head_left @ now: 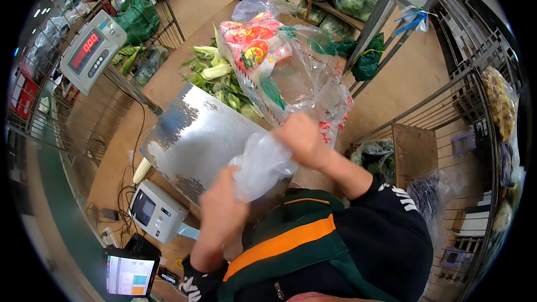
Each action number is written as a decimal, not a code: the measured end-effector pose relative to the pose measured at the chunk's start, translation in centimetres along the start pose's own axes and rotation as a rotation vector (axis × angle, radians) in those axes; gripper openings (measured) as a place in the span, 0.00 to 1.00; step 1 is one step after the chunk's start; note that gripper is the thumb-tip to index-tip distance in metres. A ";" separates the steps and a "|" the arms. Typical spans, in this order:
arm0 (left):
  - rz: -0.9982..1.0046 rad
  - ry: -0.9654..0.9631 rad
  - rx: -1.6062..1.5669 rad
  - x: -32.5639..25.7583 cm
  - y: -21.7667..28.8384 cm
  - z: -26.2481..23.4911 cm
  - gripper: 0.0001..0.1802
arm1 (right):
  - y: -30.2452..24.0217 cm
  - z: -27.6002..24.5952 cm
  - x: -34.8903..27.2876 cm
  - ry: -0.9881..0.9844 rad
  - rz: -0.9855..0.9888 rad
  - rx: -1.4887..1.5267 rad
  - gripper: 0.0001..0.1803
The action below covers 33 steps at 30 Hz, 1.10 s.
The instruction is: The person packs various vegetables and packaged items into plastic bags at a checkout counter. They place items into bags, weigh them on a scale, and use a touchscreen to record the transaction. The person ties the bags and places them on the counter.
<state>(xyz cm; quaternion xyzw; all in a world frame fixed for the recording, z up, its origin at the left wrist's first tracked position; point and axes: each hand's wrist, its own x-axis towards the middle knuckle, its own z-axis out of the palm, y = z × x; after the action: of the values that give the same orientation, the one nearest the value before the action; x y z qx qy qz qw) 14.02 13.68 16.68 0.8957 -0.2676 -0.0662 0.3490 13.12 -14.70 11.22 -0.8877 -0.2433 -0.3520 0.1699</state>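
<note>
While both forearms reach over the desk point(114, 170), the person holds a thin, whitish see-through bag point(260, 169) between the two hands, in front of the near right part of a metal plate point(190, 134). The left hand point(224, 198) has its fingers closed on the bag's left side; the right hand point(301, 138), farther from the body, has its fingers curled in on the opposite upper side. Both hands are blurred, so the exact placing of each finger cannot be told, nor whether the bag touches the plate.

The plate is silvery, with worn, dark patches along its edges. Beyond it lie loose green husks and pale corn point(215, 72), and against these, to the right, a large crumpled clear wrapper point(279, 72) with red and green print. One pale ear of corn point(142, 171) rests beside the plate's left edge, near a grey boxy device point(158, 211) with a small dark window. Closer to the person on that side stands a lit screen point(128, 275). A display head point(92, 50) with red digits sits on a metal post at the far left.
</note>
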 end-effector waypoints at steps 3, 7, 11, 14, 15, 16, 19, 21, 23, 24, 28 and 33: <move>-0.033 0.379 0.404 1.4 -10.1 -4.0 0.21 | 4.6 -1.5 4.4 0.200 0.092 0.064 0.17; -0.367 0.737 0.304 -3.1 -12.7 -5.7 0.18 | 11.4 0.8 4.7 -0.161 0.317 0.634 0.24; -0.623 0.913 0.385 -5.8 -12.0 -1.2 0.17 | 26.8 13.8 -0.3 -0.051 1.273 1.176 0.23; -0.700 0.823 0.360 -5.9 -12.9 2.8 0.14 | 39.3 22.9 -5.7 -0.053 1.613 0.786 0.24; -0.730 0.792 0.361 -6.2 -12.8 3.6 0.13 | 40.6 25.0 -5.0 -0.035 1.692 0.817 0.26; -0.726 0.745 0.411 -6.2 -11.8 4.0 0.12 | 41.3 26.9 -4.0 -0.031 1.763 0.844 0.29; -0.627 0.662 0.474 -5.9 -9.7 4.8 0.10 | 42.5 31.9 -2.6 0.438 1.851 1.363 0.39; -0.677 0.593 0.328 -5.5 -9.1 4.6 0.09 | 43.5 34.0 -4.2 0.570 1.813 1.395 0.38; -0.770 0.540 0.135 -5.8 -8.9 4.7 0.09 | 42.9 35.2 -6.2 0.695 1.740 1.141 0.36; -0.779 0.660 0.003 -5.9 -8.9 5.3 0.11 | 41.2 34.8 -7.6 0.634 1.717 1.128 0.36; -0.754 0.963 -0.298 -6.7 -6.9 7.9 0.17 | 31.3 26.9 -10.1 0.212 1.600 1.335 0.37; -0.832 0.731 -0.192 -4.9 -6.7 7.7 0.15 | 28.6 25.4 -7.6 -0.233 1.211 1.040 0.60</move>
<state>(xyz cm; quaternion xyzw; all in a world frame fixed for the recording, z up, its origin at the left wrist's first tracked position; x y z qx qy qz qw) 10.43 15.79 6.17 0.8545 0.2539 0.0924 0.4436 37.85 -28.60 -15.58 -0.7038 0.1313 0.0544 0.6961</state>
